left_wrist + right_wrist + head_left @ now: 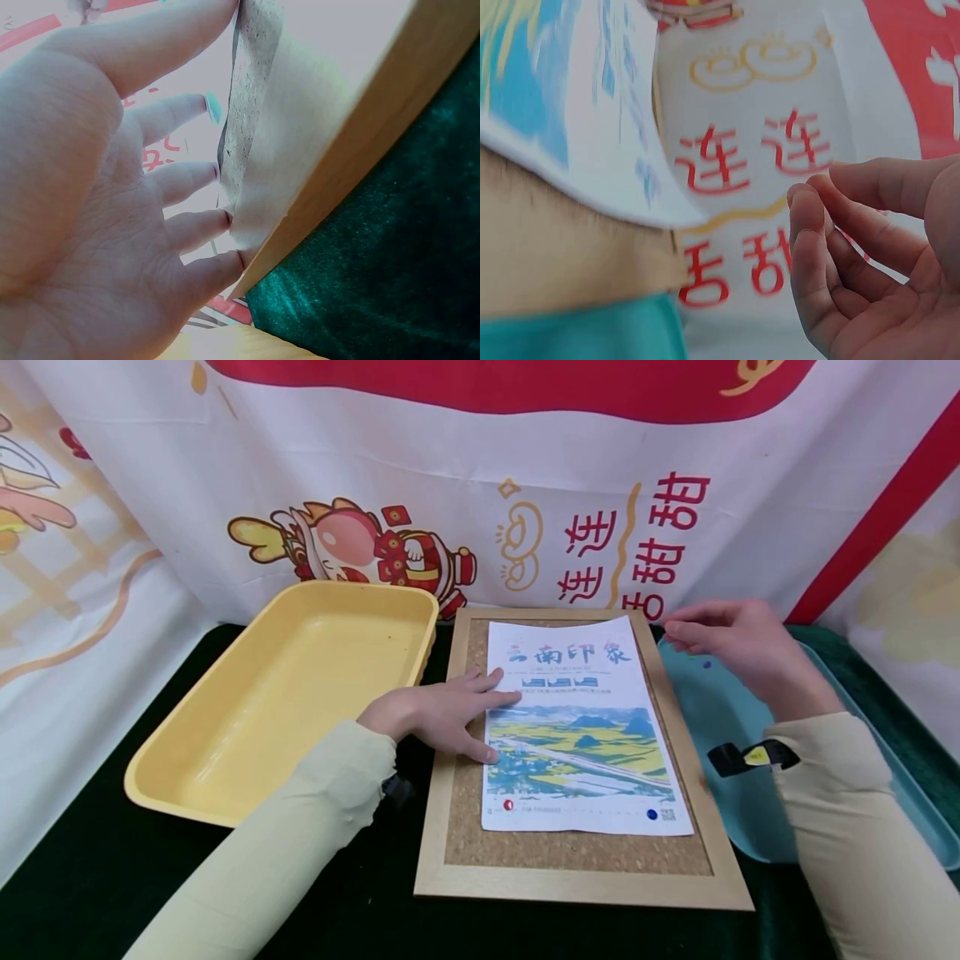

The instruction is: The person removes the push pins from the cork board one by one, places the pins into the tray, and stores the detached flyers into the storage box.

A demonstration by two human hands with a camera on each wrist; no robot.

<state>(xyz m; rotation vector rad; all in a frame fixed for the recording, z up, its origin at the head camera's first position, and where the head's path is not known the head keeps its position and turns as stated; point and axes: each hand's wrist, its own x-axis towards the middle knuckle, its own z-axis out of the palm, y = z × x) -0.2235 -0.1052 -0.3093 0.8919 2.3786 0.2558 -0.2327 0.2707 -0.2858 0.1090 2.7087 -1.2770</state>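
A printed landscape poster lies on a wood-framed cork board. Its top right corner lifts off the cork. My left hand rests with spread fingers across the poster's left edge. Near the lower corners sit a red pin head and a blue pin head. Beyond the board's upper right, my right hand is raised over the far end of a blue tray. Thumb and index fingertips meet in the right wrist view; I cannot tell whether something small is between them.
A yellow tray stands left of the board. Small coloured bits, one a blue speck, lie in the blue tray under my right hand. Dark green cloth covers the table. A printed white curtain hangs right behind the board.
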